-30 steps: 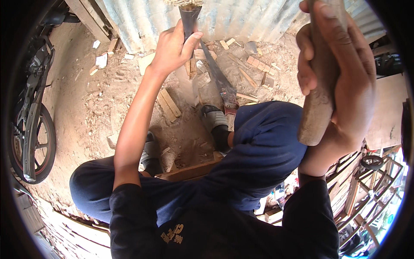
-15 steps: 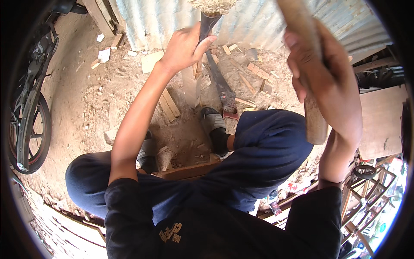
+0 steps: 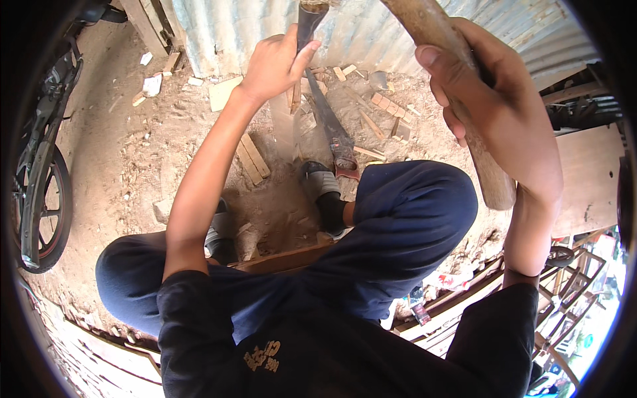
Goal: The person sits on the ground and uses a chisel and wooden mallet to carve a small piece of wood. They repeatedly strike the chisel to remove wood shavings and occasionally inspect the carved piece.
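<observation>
My left hand [image 3: 271, 66] is wrapped round a dark, tapered metal socket tool [image 3: 309, 24], held upright like a chisel. Its frayed wooden top is mostly cut off by the upper edge of the picture. Raised at the right, my right hand [image 3: 488, 96] grips a thick, worn wooden handle [image 3: 494, 176]. That handle slants up to the left and leaves the picture, so whatever is on its far end is hidden. On the dirt below my left hand lies a long dark blade-like tool [image 3: 325, 109] with a reddish end near my right foot.
A corrugated metal wall [image 3: 371, 40] stands ahead. Wood offcuts [image 3: 391, 105] and chips litter the dirt floor. A motorbike [image 3: 46, 179] is at the left. I sit on a low wooden plank [image 3: 285, 257]. A pale board [image 3: 587, 179] and wooden frames are at the right.
The wooden handle in my right hand now leans further to the upper left. The whole view has shifted a little, and my left hand keeps its grip on the socket tool.
</observation>
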The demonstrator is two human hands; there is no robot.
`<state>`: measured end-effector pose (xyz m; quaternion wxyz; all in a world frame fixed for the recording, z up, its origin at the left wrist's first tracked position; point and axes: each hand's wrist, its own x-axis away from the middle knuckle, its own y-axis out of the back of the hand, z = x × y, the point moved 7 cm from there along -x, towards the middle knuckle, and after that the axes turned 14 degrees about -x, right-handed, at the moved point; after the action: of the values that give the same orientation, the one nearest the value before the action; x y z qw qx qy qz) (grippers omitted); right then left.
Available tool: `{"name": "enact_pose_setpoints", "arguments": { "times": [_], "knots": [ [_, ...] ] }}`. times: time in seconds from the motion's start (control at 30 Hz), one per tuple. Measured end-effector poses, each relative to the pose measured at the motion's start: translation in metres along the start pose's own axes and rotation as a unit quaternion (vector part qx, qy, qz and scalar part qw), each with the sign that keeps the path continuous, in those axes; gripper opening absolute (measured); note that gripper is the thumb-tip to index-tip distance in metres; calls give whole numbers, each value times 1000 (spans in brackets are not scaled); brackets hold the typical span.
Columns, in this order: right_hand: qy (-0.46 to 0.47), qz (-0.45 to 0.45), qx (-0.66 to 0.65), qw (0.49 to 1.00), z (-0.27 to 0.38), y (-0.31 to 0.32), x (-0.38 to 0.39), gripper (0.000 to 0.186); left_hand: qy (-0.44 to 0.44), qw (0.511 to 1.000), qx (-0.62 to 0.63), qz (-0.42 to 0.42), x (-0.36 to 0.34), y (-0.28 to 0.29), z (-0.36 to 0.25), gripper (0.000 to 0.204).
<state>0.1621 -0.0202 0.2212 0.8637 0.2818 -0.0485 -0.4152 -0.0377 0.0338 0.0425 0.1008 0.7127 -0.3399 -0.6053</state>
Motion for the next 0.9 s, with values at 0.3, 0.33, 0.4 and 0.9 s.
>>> {"name": "enact_pose_setpoints", "arguments": {
  "times": [0.3,0.33,0.4,0.9],
  "knots": [
    [45,-89,-44,994,-7,21,-6,26,-10,1000,0,16,6,-3,-7,42],
    [16,-50,-26,998,-15,17,-6,27,-7,1000,-3,15,6,-2,-6,42],
    [-46,24,9,999,-28,12,-1,31,-26,999,-41,11,6,2,-6,42],
    [-32,-9,-86,996,-20,-2,0,28,-58,996,-62,-11,4,7,-16,38]
  ]
}}
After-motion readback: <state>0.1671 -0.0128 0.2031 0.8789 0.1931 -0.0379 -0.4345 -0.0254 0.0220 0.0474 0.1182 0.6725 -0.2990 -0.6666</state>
